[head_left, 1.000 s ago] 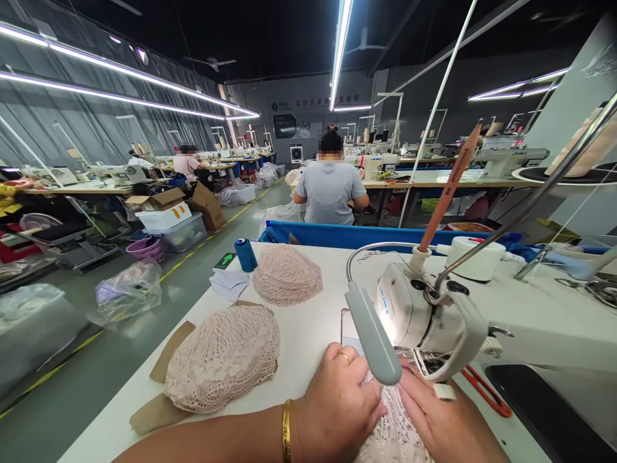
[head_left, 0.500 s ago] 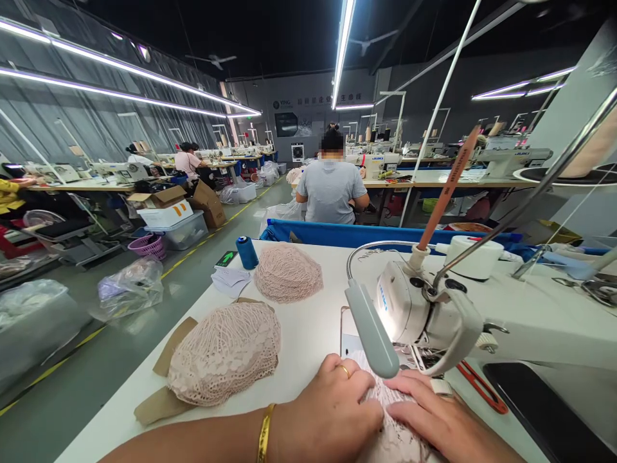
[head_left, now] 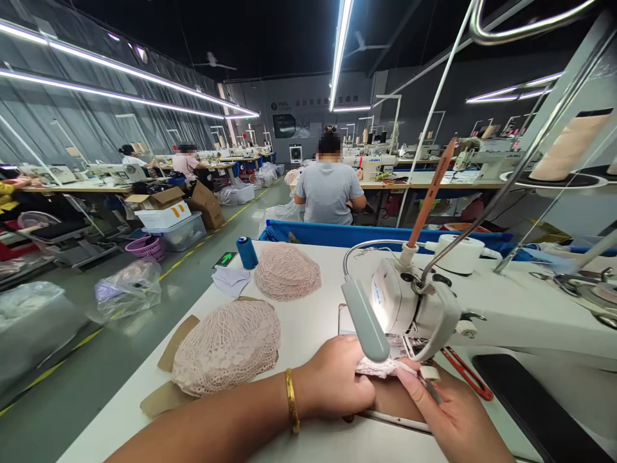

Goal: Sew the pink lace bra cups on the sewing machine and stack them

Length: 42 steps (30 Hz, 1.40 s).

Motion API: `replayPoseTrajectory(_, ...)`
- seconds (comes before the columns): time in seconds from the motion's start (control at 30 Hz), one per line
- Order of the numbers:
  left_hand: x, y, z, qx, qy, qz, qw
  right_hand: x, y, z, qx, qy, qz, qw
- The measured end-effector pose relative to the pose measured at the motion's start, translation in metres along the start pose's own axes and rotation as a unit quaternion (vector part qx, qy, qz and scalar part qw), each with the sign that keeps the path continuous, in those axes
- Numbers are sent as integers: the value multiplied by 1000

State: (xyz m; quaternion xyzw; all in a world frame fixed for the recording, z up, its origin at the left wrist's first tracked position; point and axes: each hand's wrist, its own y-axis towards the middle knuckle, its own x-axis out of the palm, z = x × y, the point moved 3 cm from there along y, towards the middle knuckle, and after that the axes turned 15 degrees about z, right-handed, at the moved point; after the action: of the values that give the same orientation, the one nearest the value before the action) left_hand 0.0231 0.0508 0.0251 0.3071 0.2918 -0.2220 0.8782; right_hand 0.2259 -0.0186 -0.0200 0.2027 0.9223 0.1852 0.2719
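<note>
Lace (head_left: pixel 380 370), pale and bunched into a narrow fold, was held at the front of a sewing machine (head_left: pixel 400 302), just below the grey lamp (head_left: pixel 365 318). By the left hand (head_left: pixel 340 373), the grip was closed over the left end of the fold; by the right hand (head_left: pixel 450 405), the other end was pinched between thumb and fingers, and whether a greyish object (head_left: pixel 433 392) at the palm was also held could not be told. The stitching point was largely screened, so no finished seam could be made out. The work was judged to be under way, with one piece in hand. Similar lace was laid out in two stacks on the surface (head_left: pixel 303 321): a nearer stack (head_left: pixel 226 347), with brown card (head_left: pixel 166 400) projecting from beneath, and a farther stack (head_left: pixel 286 273), beside which a blue thread spool (head_left: pixel 247 253) was placed. Which pieces were done and which were left could not be determined.
</note>
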Motion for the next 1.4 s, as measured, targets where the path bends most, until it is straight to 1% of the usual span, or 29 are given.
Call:
replayPoseTrajectory(0.07,0,3,-4,-36,-63,3,997,5,-1,0,55,32,5,998)
replayPoseTrajectory(0.1,0,4,-7,-41,-81,3,996,6,-1,0,70,46,-1,996)
replayPoseTrajectory(0.17,2,4,-12,-51,-100,4,994,8,1,1,76,60,-30,995)
replayPoseTrajectory(0.27,5,4,-17,-76,-118,4,990,8,4,6,54,62,-70,994)
replayPoseTrajectory(0.3,6,3,-18,-87,-125,3,988,8,5,9,50,65,-72,994)
replayPoseTrajectory(0.43,4,1,-15,-129,-151,0,980,8,6,11,47,79,-39,995)
replayPoseTrajectory(0.53,1,1,-10,-152,-187,-6,971,9,6,5,51,85,-50,994)
replayPoseTrajectory(0.6,1,1,-8,-157,-227,-12,961,8,5,1,59,79,-43,994)
replayPoseTrajectory(0.7,3,0,-5,-165,-270,-17,948,6,2,-5,34,51,-63,996)
replayPoseTrajectory(0.77,5,-2,-4,-166,-277,-17,946,6,0,-8,10,37,-78,996)
replayPoseTrajectory(0.87,5,-3,-2,-148,-268,-15,952,5,-2,-7,-3,34,-52,998)
replayPoseTrajectory(1.0,6,-5,-4,-155,-257,-19,954,4,0,0,-29,11,-78,996)
replayPoseTrajectory(1.1,7,-6,-8,-171,-255,-34,951,3,3,6,-24,0,-93,995)
replayPoseTrajectory(1.2,8,-8,-10,-195,-277,-46,940,4,4,5,-14,-2,-101,995)
replayPoseTrajectory(1.3,9,-9,-10,-226,-306,-41,924,4,4,1,-21,-17,-101,994)
replayPoseTrajectory(1.4,9,-11,-8,-256,-313,-49,913,4,4,-1,-35,-25,-94,995)
